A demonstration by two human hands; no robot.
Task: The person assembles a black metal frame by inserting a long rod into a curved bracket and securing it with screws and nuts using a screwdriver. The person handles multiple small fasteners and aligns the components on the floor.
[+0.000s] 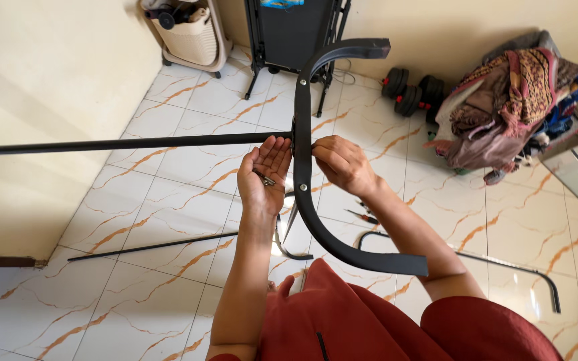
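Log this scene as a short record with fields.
left hand: palm up, open, small screws lying in it, fingertips at the curved bar
right hand: pinching at the curved bar
curved bar: black, upright, joined to a long rod
floor: loose rods, screwdriver
background: dumbbells, clothes pile

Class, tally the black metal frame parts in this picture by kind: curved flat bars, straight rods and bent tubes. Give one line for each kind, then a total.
Curved flat bar, gripped by the right hand: 1
Straight rods, one joined to the bar beside the left hand, one on the floor: 2
Bent tubes on the floor: 2
Total: 5
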